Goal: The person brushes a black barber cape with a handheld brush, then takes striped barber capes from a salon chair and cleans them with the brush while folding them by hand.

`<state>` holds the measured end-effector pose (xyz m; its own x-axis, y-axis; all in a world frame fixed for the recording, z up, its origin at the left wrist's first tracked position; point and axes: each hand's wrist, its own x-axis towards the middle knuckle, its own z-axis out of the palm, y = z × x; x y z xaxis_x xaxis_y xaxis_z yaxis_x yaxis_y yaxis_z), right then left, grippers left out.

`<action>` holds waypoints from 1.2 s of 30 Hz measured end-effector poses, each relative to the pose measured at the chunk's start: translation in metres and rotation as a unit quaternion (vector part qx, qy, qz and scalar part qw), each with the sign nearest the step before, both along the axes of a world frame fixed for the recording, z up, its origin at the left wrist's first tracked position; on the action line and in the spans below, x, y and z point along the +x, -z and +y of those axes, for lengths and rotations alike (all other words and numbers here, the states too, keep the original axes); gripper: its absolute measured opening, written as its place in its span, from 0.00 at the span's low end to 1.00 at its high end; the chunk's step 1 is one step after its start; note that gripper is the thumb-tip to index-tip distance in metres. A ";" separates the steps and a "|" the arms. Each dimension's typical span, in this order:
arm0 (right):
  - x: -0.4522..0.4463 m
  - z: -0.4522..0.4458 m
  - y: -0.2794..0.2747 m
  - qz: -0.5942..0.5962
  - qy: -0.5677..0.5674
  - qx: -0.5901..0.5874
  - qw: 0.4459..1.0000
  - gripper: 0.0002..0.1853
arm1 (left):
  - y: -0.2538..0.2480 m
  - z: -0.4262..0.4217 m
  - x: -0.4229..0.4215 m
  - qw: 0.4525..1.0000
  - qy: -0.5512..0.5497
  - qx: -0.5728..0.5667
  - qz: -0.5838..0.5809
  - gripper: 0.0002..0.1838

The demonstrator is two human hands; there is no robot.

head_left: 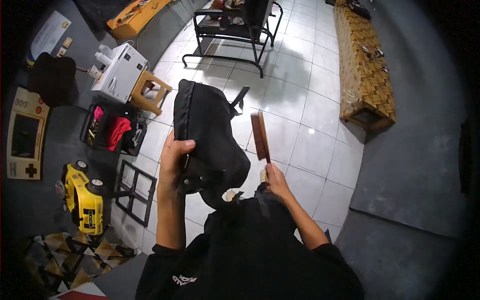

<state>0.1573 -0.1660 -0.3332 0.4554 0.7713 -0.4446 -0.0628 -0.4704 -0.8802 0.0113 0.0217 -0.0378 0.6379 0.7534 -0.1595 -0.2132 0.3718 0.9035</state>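
Black fabric bag [212, 130] in one hand, brush [259, 137] in the other

The person's left hand [174, 152] grips the bag by its left side, thumb pressed on the front, fingers mostly hidden; the right hand [278, 181] is closed around the brush handle. The work looks like brushing the bag, with the bristles now apart from it; a stroke would call for a steady left grip and bristles laid against the cloth.

The bag, mid-frame, is soft and rounded, a strap [239, 101] jutting at its upper right. The brush pairs reddish-brown bristles with a slim, pale-edged back. Beyond lie glossy white floor tiles [315, 145]; at upper right, a long box-like piece [357, 50] has a woven, tan-and-brown surface.
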 end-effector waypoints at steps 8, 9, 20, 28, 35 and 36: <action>-0.042 0.025 -0.019 -0.177 -0.185 0.100 0.962 0.20 | 0.009 0.006 0.018 0.997 -0.073 0.026 -0.005 0.25; -0.036 0.011 0.030 -0.230 -0.247 0.051 0.940 0.19 | 0.007 0.010 0.016 0.996 -0.087 0.026 -0.013 0.25; -0.056 0.042 -0.094 0.009 -0.154 0.258 0.954 0.19 | 0.006 0.012 0.020 0.988 -0.122 0.087 -0.028 0.27; -0.027 -0.023 0.061 -0.225 -0.334 -0.177 0.898 0.23 | -0.002 0.023 0.011 0.985 -0.131 0.086 -0.071 0.30; -0.004 0.022 -0.088 -0.149 0.093 0.255 0.951 0.14 | -0.006 -0.017 0.028 0.994 0.020 0.092 0.053 0.32; 0.003 0.029 -0.109 -0.150 0.118 0.335 0.923 0.13 | -0.009 -0.022 0.030 0.990 0.047 0.097 0.086 0.32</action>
<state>0.1599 -0.1372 -0.2240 0.6713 0.6906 0.2692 0.1991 0.1817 -0.9630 0.0418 -0.0007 -0.0288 0.6822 0.7198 -0.1287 -0.0238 0.1978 0.9800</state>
